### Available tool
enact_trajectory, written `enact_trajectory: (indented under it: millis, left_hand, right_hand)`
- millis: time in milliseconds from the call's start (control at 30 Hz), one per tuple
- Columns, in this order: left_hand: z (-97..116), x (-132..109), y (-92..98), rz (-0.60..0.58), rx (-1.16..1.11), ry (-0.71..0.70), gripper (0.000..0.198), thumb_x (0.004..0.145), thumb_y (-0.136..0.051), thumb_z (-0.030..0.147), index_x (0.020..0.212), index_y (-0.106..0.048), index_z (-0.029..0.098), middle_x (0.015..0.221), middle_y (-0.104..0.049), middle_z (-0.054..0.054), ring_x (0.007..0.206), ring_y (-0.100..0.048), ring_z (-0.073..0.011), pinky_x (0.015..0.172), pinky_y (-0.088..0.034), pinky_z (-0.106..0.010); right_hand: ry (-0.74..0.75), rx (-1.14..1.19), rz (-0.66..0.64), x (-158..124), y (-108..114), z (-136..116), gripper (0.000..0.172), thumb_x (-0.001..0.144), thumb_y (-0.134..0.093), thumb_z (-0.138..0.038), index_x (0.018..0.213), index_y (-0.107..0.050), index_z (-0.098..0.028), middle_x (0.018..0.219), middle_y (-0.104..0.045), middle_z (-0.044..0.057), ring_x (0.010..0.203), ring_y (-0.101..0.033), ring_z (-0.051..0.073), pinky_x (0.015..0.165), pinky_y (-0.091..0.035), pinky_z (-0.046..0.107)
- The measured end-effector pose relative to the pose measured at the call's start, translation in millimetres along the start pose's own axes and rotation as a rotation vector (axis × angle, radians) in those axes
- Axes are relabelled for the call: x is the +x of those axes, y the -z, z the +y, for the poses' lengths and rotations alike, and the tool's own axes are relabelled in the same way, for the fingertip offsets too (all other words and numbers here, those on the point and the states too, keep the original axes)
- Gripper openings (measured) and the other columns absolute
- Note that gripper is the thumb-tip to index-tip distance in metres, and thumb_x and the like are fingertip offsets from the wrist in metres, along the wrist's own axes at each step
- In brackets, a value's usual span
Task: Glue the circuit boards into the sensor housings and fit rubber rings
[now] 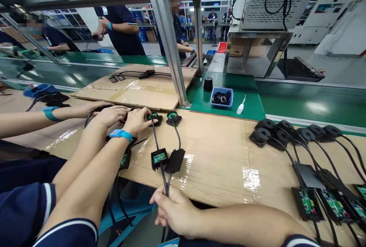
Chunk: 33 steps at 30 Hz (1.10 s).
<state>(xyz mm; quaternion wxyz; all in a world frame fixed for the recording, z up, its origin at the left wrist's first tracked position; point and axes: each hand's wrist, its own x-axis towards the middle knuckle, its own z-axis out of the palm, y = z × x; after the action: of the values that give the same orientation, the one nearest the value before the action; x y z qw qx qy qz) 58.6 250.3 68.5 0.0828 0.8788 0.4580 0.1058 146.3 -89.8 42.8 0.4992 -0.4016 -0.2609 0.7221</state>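
Note:
My left hand [138,120], with a blue wristband, has its thumb and fingers closed on a round black housing [156,118] with a green circuit board inside. A second round black housing [173,117] sits just to its right. Black cables run from both housings down to an open rectangular box [159,158] showing a green board and to a black box [175,160] lying tilted beside it. Below the boxes, my right hand [178,209] grips the two black cables [164,180] together near the table edge.
A co-worker's hands [110,116] are close on the left, partly behind my left arm. Several cabled ring-shaped housings [262,135] and opened boxes [307,203] lie at right. Beyond are a blue bin [222,104], a small bottle [240,107] and a metal post [171,44].

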Motion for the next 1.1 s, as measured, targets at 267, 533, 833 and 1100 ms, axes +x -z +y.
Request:
enact_trajectory:
  millis: [267,533,833,1100]
  left_hand:
    - [54,2,-16.1,-0.261,-0.263,-0.291,0.109,0.056,-0.072,0.081,0.146,-0.05,0.022,0.132,-0.065,-0.011,0.124,-0.06,-0.0347,0.109,-0.046,-0.046]
    - [147,-5,-43.7,-0.53,-0.39,-0.52,0.086,0.059,-0.08,0.067,0.134,-0.064,0.029,0.134,-0.07,-0.007,0.123,-0.065,-0.0367,0.11,-0.051,-0.048]
    - [247,-63,-83.7,-0.537,-0.506,-0.612,0.084,0.079,-0.068,0.064,0.151,-0.046,0.028,0.149,-0.057,-0.006,0.146,-0.044,-0.032,0.125,-0.033,-0.047]
    - [241,-42,-75.0,-0.451,-0.546,-0.514,0.081,0.086,-0.045,0.076,0.153,-0.042,0.031,0.149,-0.054,-0.009,0.135,-0.054,-0.0382,0.111,-0.047,-0.051]
  right_hand:
    - [0.226,-0.123,0.085,-92,75,-43,0.051,0.09,-0.056,-0.071,0.095,-0.054,-0.02,0.05,-0.03,-0.014,0.044,-0.028,0.007,0.052,-0.039,0.024]
    - [0.192,-0.626,0.297,-203,116,-99,0.039,0.101,-0.045,-0.056,0.098,-0.065,-0.023,0.068,-0.05,-0.002,0.058,-0.044,0.012,0.054,-0.038,0.025]
    - [0.078,-1.014,0.821,-301,169,-79,0.032,0.101,-0.05,-0.047,0.121,-0.068,-0.029,0.113,-0.075,0.008,0.11,-0.07,0.023,0.096,-0.056,0.031]
    - [-0.081,-1.268,0.885,-297,180,-47,0.041,0.1,-0.05,-0.049,0.13,-0.064,-0.024,0.125,-0.072,0.014,0.116,-0.069,0.028,0.096,-0.058,0.04]
